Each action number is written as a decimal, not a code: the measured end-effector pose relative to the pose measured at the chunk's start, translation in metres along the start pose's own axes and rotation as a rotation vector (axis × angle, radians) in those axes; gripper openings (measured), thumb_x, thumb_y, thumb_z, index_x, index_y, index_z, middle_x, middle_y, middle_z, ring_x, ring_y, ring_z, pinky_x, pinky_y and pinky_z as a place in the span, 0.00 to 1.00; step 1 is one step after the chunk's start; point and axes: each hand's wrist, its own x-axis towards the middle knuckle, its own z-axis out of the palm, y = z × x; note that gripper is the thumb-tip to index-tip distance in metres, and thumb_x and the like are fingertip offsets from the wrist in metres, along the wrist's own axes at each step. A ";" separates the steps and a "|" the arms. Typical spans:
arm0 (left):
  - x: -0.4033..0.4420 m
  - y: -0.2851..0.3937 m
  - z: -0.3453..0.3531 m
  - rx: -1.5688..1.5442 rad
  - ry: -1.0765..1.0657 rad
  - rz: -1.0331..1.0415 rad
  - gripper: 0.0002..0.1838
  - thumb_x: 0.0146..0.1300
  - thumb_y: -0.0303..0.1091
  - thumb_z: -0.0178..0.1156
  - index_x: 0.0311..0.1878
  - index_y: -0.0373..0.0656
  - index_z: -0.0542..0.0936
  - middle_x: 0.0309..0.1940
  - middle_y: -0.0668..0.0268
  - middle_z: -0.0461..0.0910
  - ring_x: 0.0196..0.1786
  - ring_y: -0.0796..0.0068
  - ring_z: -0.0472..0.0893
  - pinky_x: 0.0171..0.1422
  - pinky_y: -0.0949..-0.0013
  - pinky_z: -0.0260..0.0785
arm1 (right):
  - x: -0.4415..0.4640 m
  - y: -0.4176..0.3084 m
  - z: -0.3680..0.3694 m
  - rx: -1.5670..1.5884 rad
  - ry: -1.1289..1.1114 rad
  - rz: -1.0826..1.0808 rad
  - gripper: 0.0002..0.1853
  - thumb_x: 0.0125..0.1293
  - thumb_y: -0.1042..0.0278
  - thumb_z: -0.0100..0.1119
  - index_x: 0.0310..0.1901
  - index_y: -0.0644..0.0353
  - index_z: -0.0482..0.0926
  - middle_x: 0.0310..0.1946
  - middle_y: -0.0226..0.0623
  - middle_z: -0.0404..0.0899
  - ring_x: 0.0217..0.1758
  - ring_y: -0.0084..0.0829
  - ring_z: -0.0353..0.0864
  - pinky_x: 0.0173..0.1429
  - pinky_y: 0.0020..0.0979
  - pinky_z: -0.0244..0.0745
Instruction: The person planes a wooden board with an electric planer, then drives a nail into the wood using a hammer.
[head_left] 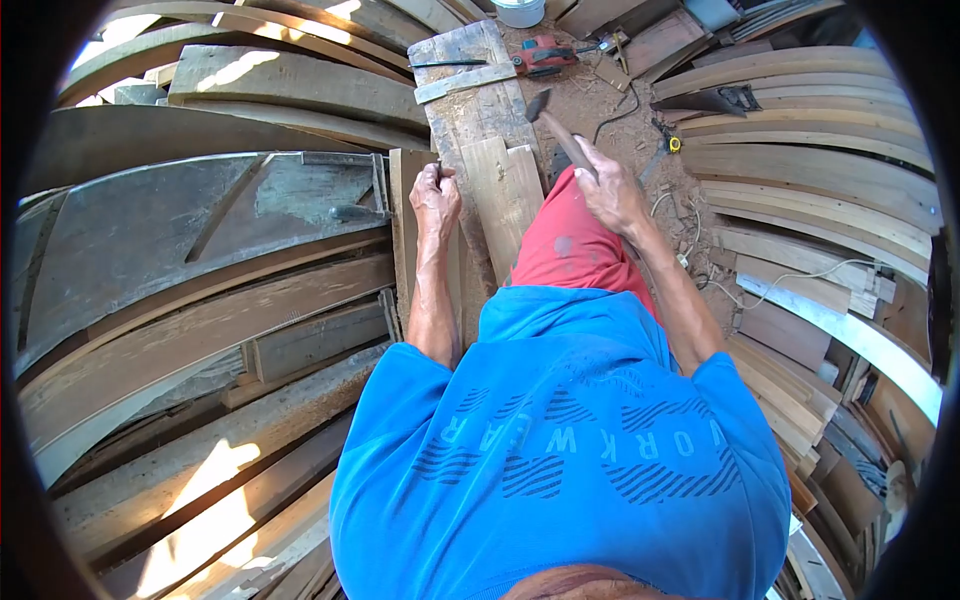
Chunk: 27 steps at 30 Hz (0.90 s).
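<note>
My right hand (610,190) grips the wooden handle of a hammer (566,138), its dark head up and to the left, over the edge of the planks. My left hand (437,197) is closed, fingers curled together, above an upright light-brown board (403,215). Whatever its fingertips pinch is too small or hidden to name. Between the two hands lies a pale plank (497,195), resting on a worn, dusty board (462,110).
A red power tool (543,56) with a dark cord lies beyond the planks, near a white bucket (520,12). A yellow tape measure (674,144) is on the sawdust-covered floor (610,110). Stacked timber (800,175) lines the right; an old dark panel (290,205) stands left.
</note>
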 end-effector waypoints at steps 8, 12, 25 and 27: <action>-0.036 0.025 0.021 0.264 -0.220 0.414 0.23 0.59 0.19 0.62 0.57 0.49 0.86 0.42 0.52 0.78 0.47 0.50 0.79 0.49 0.53 0.74 | 0.095 0.010 0.052 -0.426 -0.162 -0.177 0.31 0.64 0.74 0.55 0.71 0.57 0.75 0.52 0.53 0.84 0.56 0.54 0.83 0.64 0.50 0.78; -0.042 0.027 0.027 0.325 -0.183 0.446 0.19 0.58 0.25 0.64 0.54 0.51 0.86 0.48 0.51 0.79 0.49 0.48 0.78 0.52 0.51 0.73 | 0.121 0.036 0.079 -0.545 -0.281 -0.139 0.27 0.64 0.75 0.58 0.67 0.56 0.78 0.56 0.48 0.82 0.59 0.53 0.82 0.64 0.51 0.77; -0.065 0.029 0.051 0.252 0.001 0.347 0.33 0.56 0.20 0.69 0.67 0.52 0.81 0.58 0.46 0.74 0.59 0.45 0.73 0.63 0.48 0.67 | 0.118 0.054 0.065 -0.509 -0.227 -0.024 0.26 0.69 0.64 0.61 0.68 0.51 0.78 0.59 0.47 0.80 0.60 0.52 0.79 0.64 0.51 0.75; -0.072 0.024 0.059 0.319 0.028 0.353 0.31 0.57 0.19 0.68 0.65 0.53 0.82 0.59 0.46 0.74 0.60 0.46 0.73 0.63 0.49 0.66 | 0.123 0.056 0.052 -0.499 -0.205 -0.011 0.26 0.71 0.61 0.61 0.70 0.52 0.77 0.59 0.48 0.80 0.61 0.50 0.79 0.64 0.50 0.75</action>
